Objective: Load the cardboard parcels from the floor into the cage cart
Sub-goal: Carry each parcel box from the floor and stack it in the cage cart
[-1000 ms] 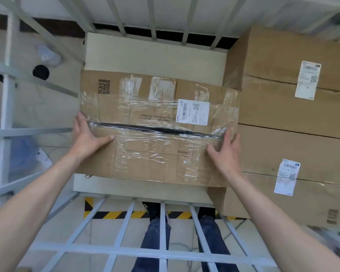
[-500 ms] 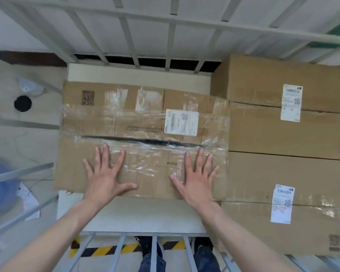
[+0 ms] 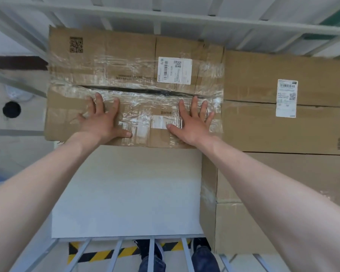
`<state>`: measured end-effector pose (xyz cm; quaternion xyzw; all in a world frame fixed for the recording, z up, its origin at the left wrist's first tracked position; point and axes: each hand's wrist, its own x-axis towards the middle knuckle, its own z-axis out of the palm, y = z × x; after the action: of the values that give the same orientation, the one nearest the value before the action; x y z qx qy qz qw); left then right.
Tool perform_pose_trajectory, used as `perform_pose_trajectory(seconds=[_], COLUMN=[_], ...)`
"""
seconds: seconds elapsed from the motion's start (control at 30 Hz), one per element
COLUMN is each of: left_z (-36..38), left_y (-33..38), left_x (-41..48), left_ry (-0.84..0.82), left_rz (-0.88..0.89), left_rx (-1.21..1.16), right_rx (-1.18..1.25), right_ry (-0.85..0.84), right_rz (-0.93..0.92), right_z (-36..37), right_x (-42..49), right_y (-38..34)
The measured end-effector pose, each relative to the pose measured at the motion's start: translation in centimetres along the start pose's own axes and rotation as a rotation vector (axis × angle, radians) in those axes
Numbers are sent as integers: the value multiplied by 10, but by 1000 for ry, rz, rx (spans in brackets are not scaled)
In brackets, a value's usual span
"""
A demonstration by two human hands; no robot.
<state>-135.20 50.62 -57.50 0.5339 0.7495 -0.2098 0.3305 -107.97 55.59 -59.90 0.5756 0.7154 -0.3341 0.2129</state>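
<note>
Both the left hand point(image 3: 102, 122) and the right hand point(image 3: 192, 124) lie flat, fingers spread wide, on the taped parcel point(image 3: 126, 61). Just right of that parcel stands a stack of larger boxes point(image 3: 263, 130).

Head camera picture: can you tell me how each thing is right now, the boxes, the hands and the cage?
Taped parcel: lying flat on the white surface, top seam gaping under clear tape.
Left hand: open, flat on the parcel.
Right hand: open, flat on the parcel.
Stacked boxes: closed, beside the parcel, touching it.
White surface: bare near the person.
Cage cart bars: around the load.
</note>
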Motion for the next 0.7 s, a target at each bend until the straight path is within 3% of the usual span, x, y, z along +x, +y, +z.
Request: perform_pose_trajectory(seconds=[0.17, 0.3, 0.47, 0.7], left_z=[3, 17, 16, -56], left_y=[13, 36, 79, 134], left_x=[-11, -47, -117, -255], left_ry=[77, 159, 93, 142], left_rz=[-40, 134, 246, 266], left_rx=[-5, -10, -8, -86], right_rx=[33, 14, 10, 91], right_ry=[-12, 49, 73, 89], right_rz=[-16, -52, -99, -69], right_z=[-16, -29, -44, -97], right_x=[-11, -47, -126, -271], right_y=[0, 9, 16, 27])
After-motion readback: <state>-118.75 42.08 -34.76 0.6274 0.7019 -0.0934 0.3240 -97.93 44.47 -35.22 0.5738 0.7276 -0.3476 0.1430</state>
